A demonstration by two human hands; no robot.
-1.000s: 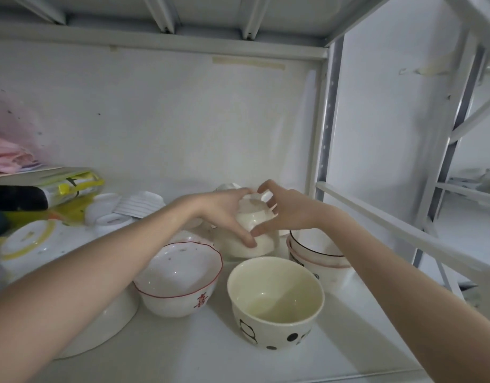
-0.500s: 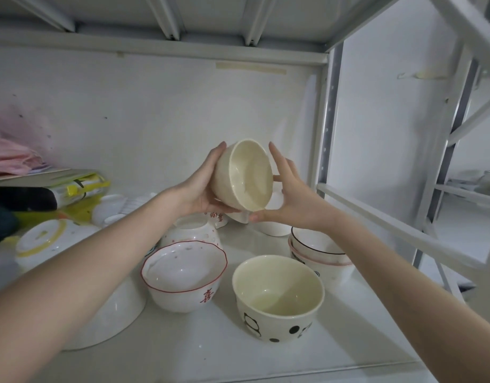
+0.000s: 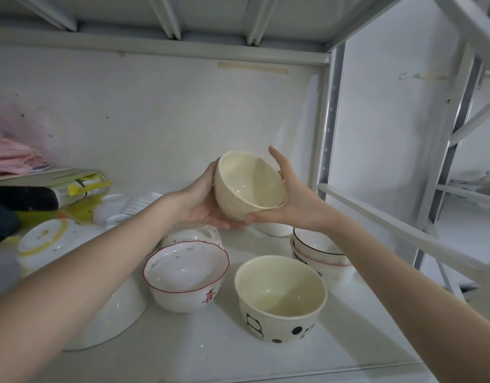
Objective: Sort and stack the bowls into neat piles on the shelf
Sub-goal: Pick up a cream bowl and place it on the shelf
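Cream bowl (image 3: 248,186) held in the air above the shelf (image 3: 205,352) middle, tilted. Left hand (image 3: 202,201) cups its base, right hand (image 3: 292,197) clasps the rim side. Probably glazed ceramic: stiff, slick, breakable, fairly light. Best gripped under base and at the rim.

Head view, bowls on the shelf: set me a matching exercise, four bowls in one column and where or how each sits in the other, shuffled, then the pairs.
Bowls
1. plain cream bowl
2. panda bowl
3. red-rimmed bowl
4. black-rimmed bowl

Places
A. nested in a pink-rimmed bowl at the right of the shelf
B. upright at the front, right of centre
C. held tilted above the shelf by the left hand and right hand
D. upright at the front, left of the panda bowl

Pairs: 1-C, 2-B, 3-D, 4-A
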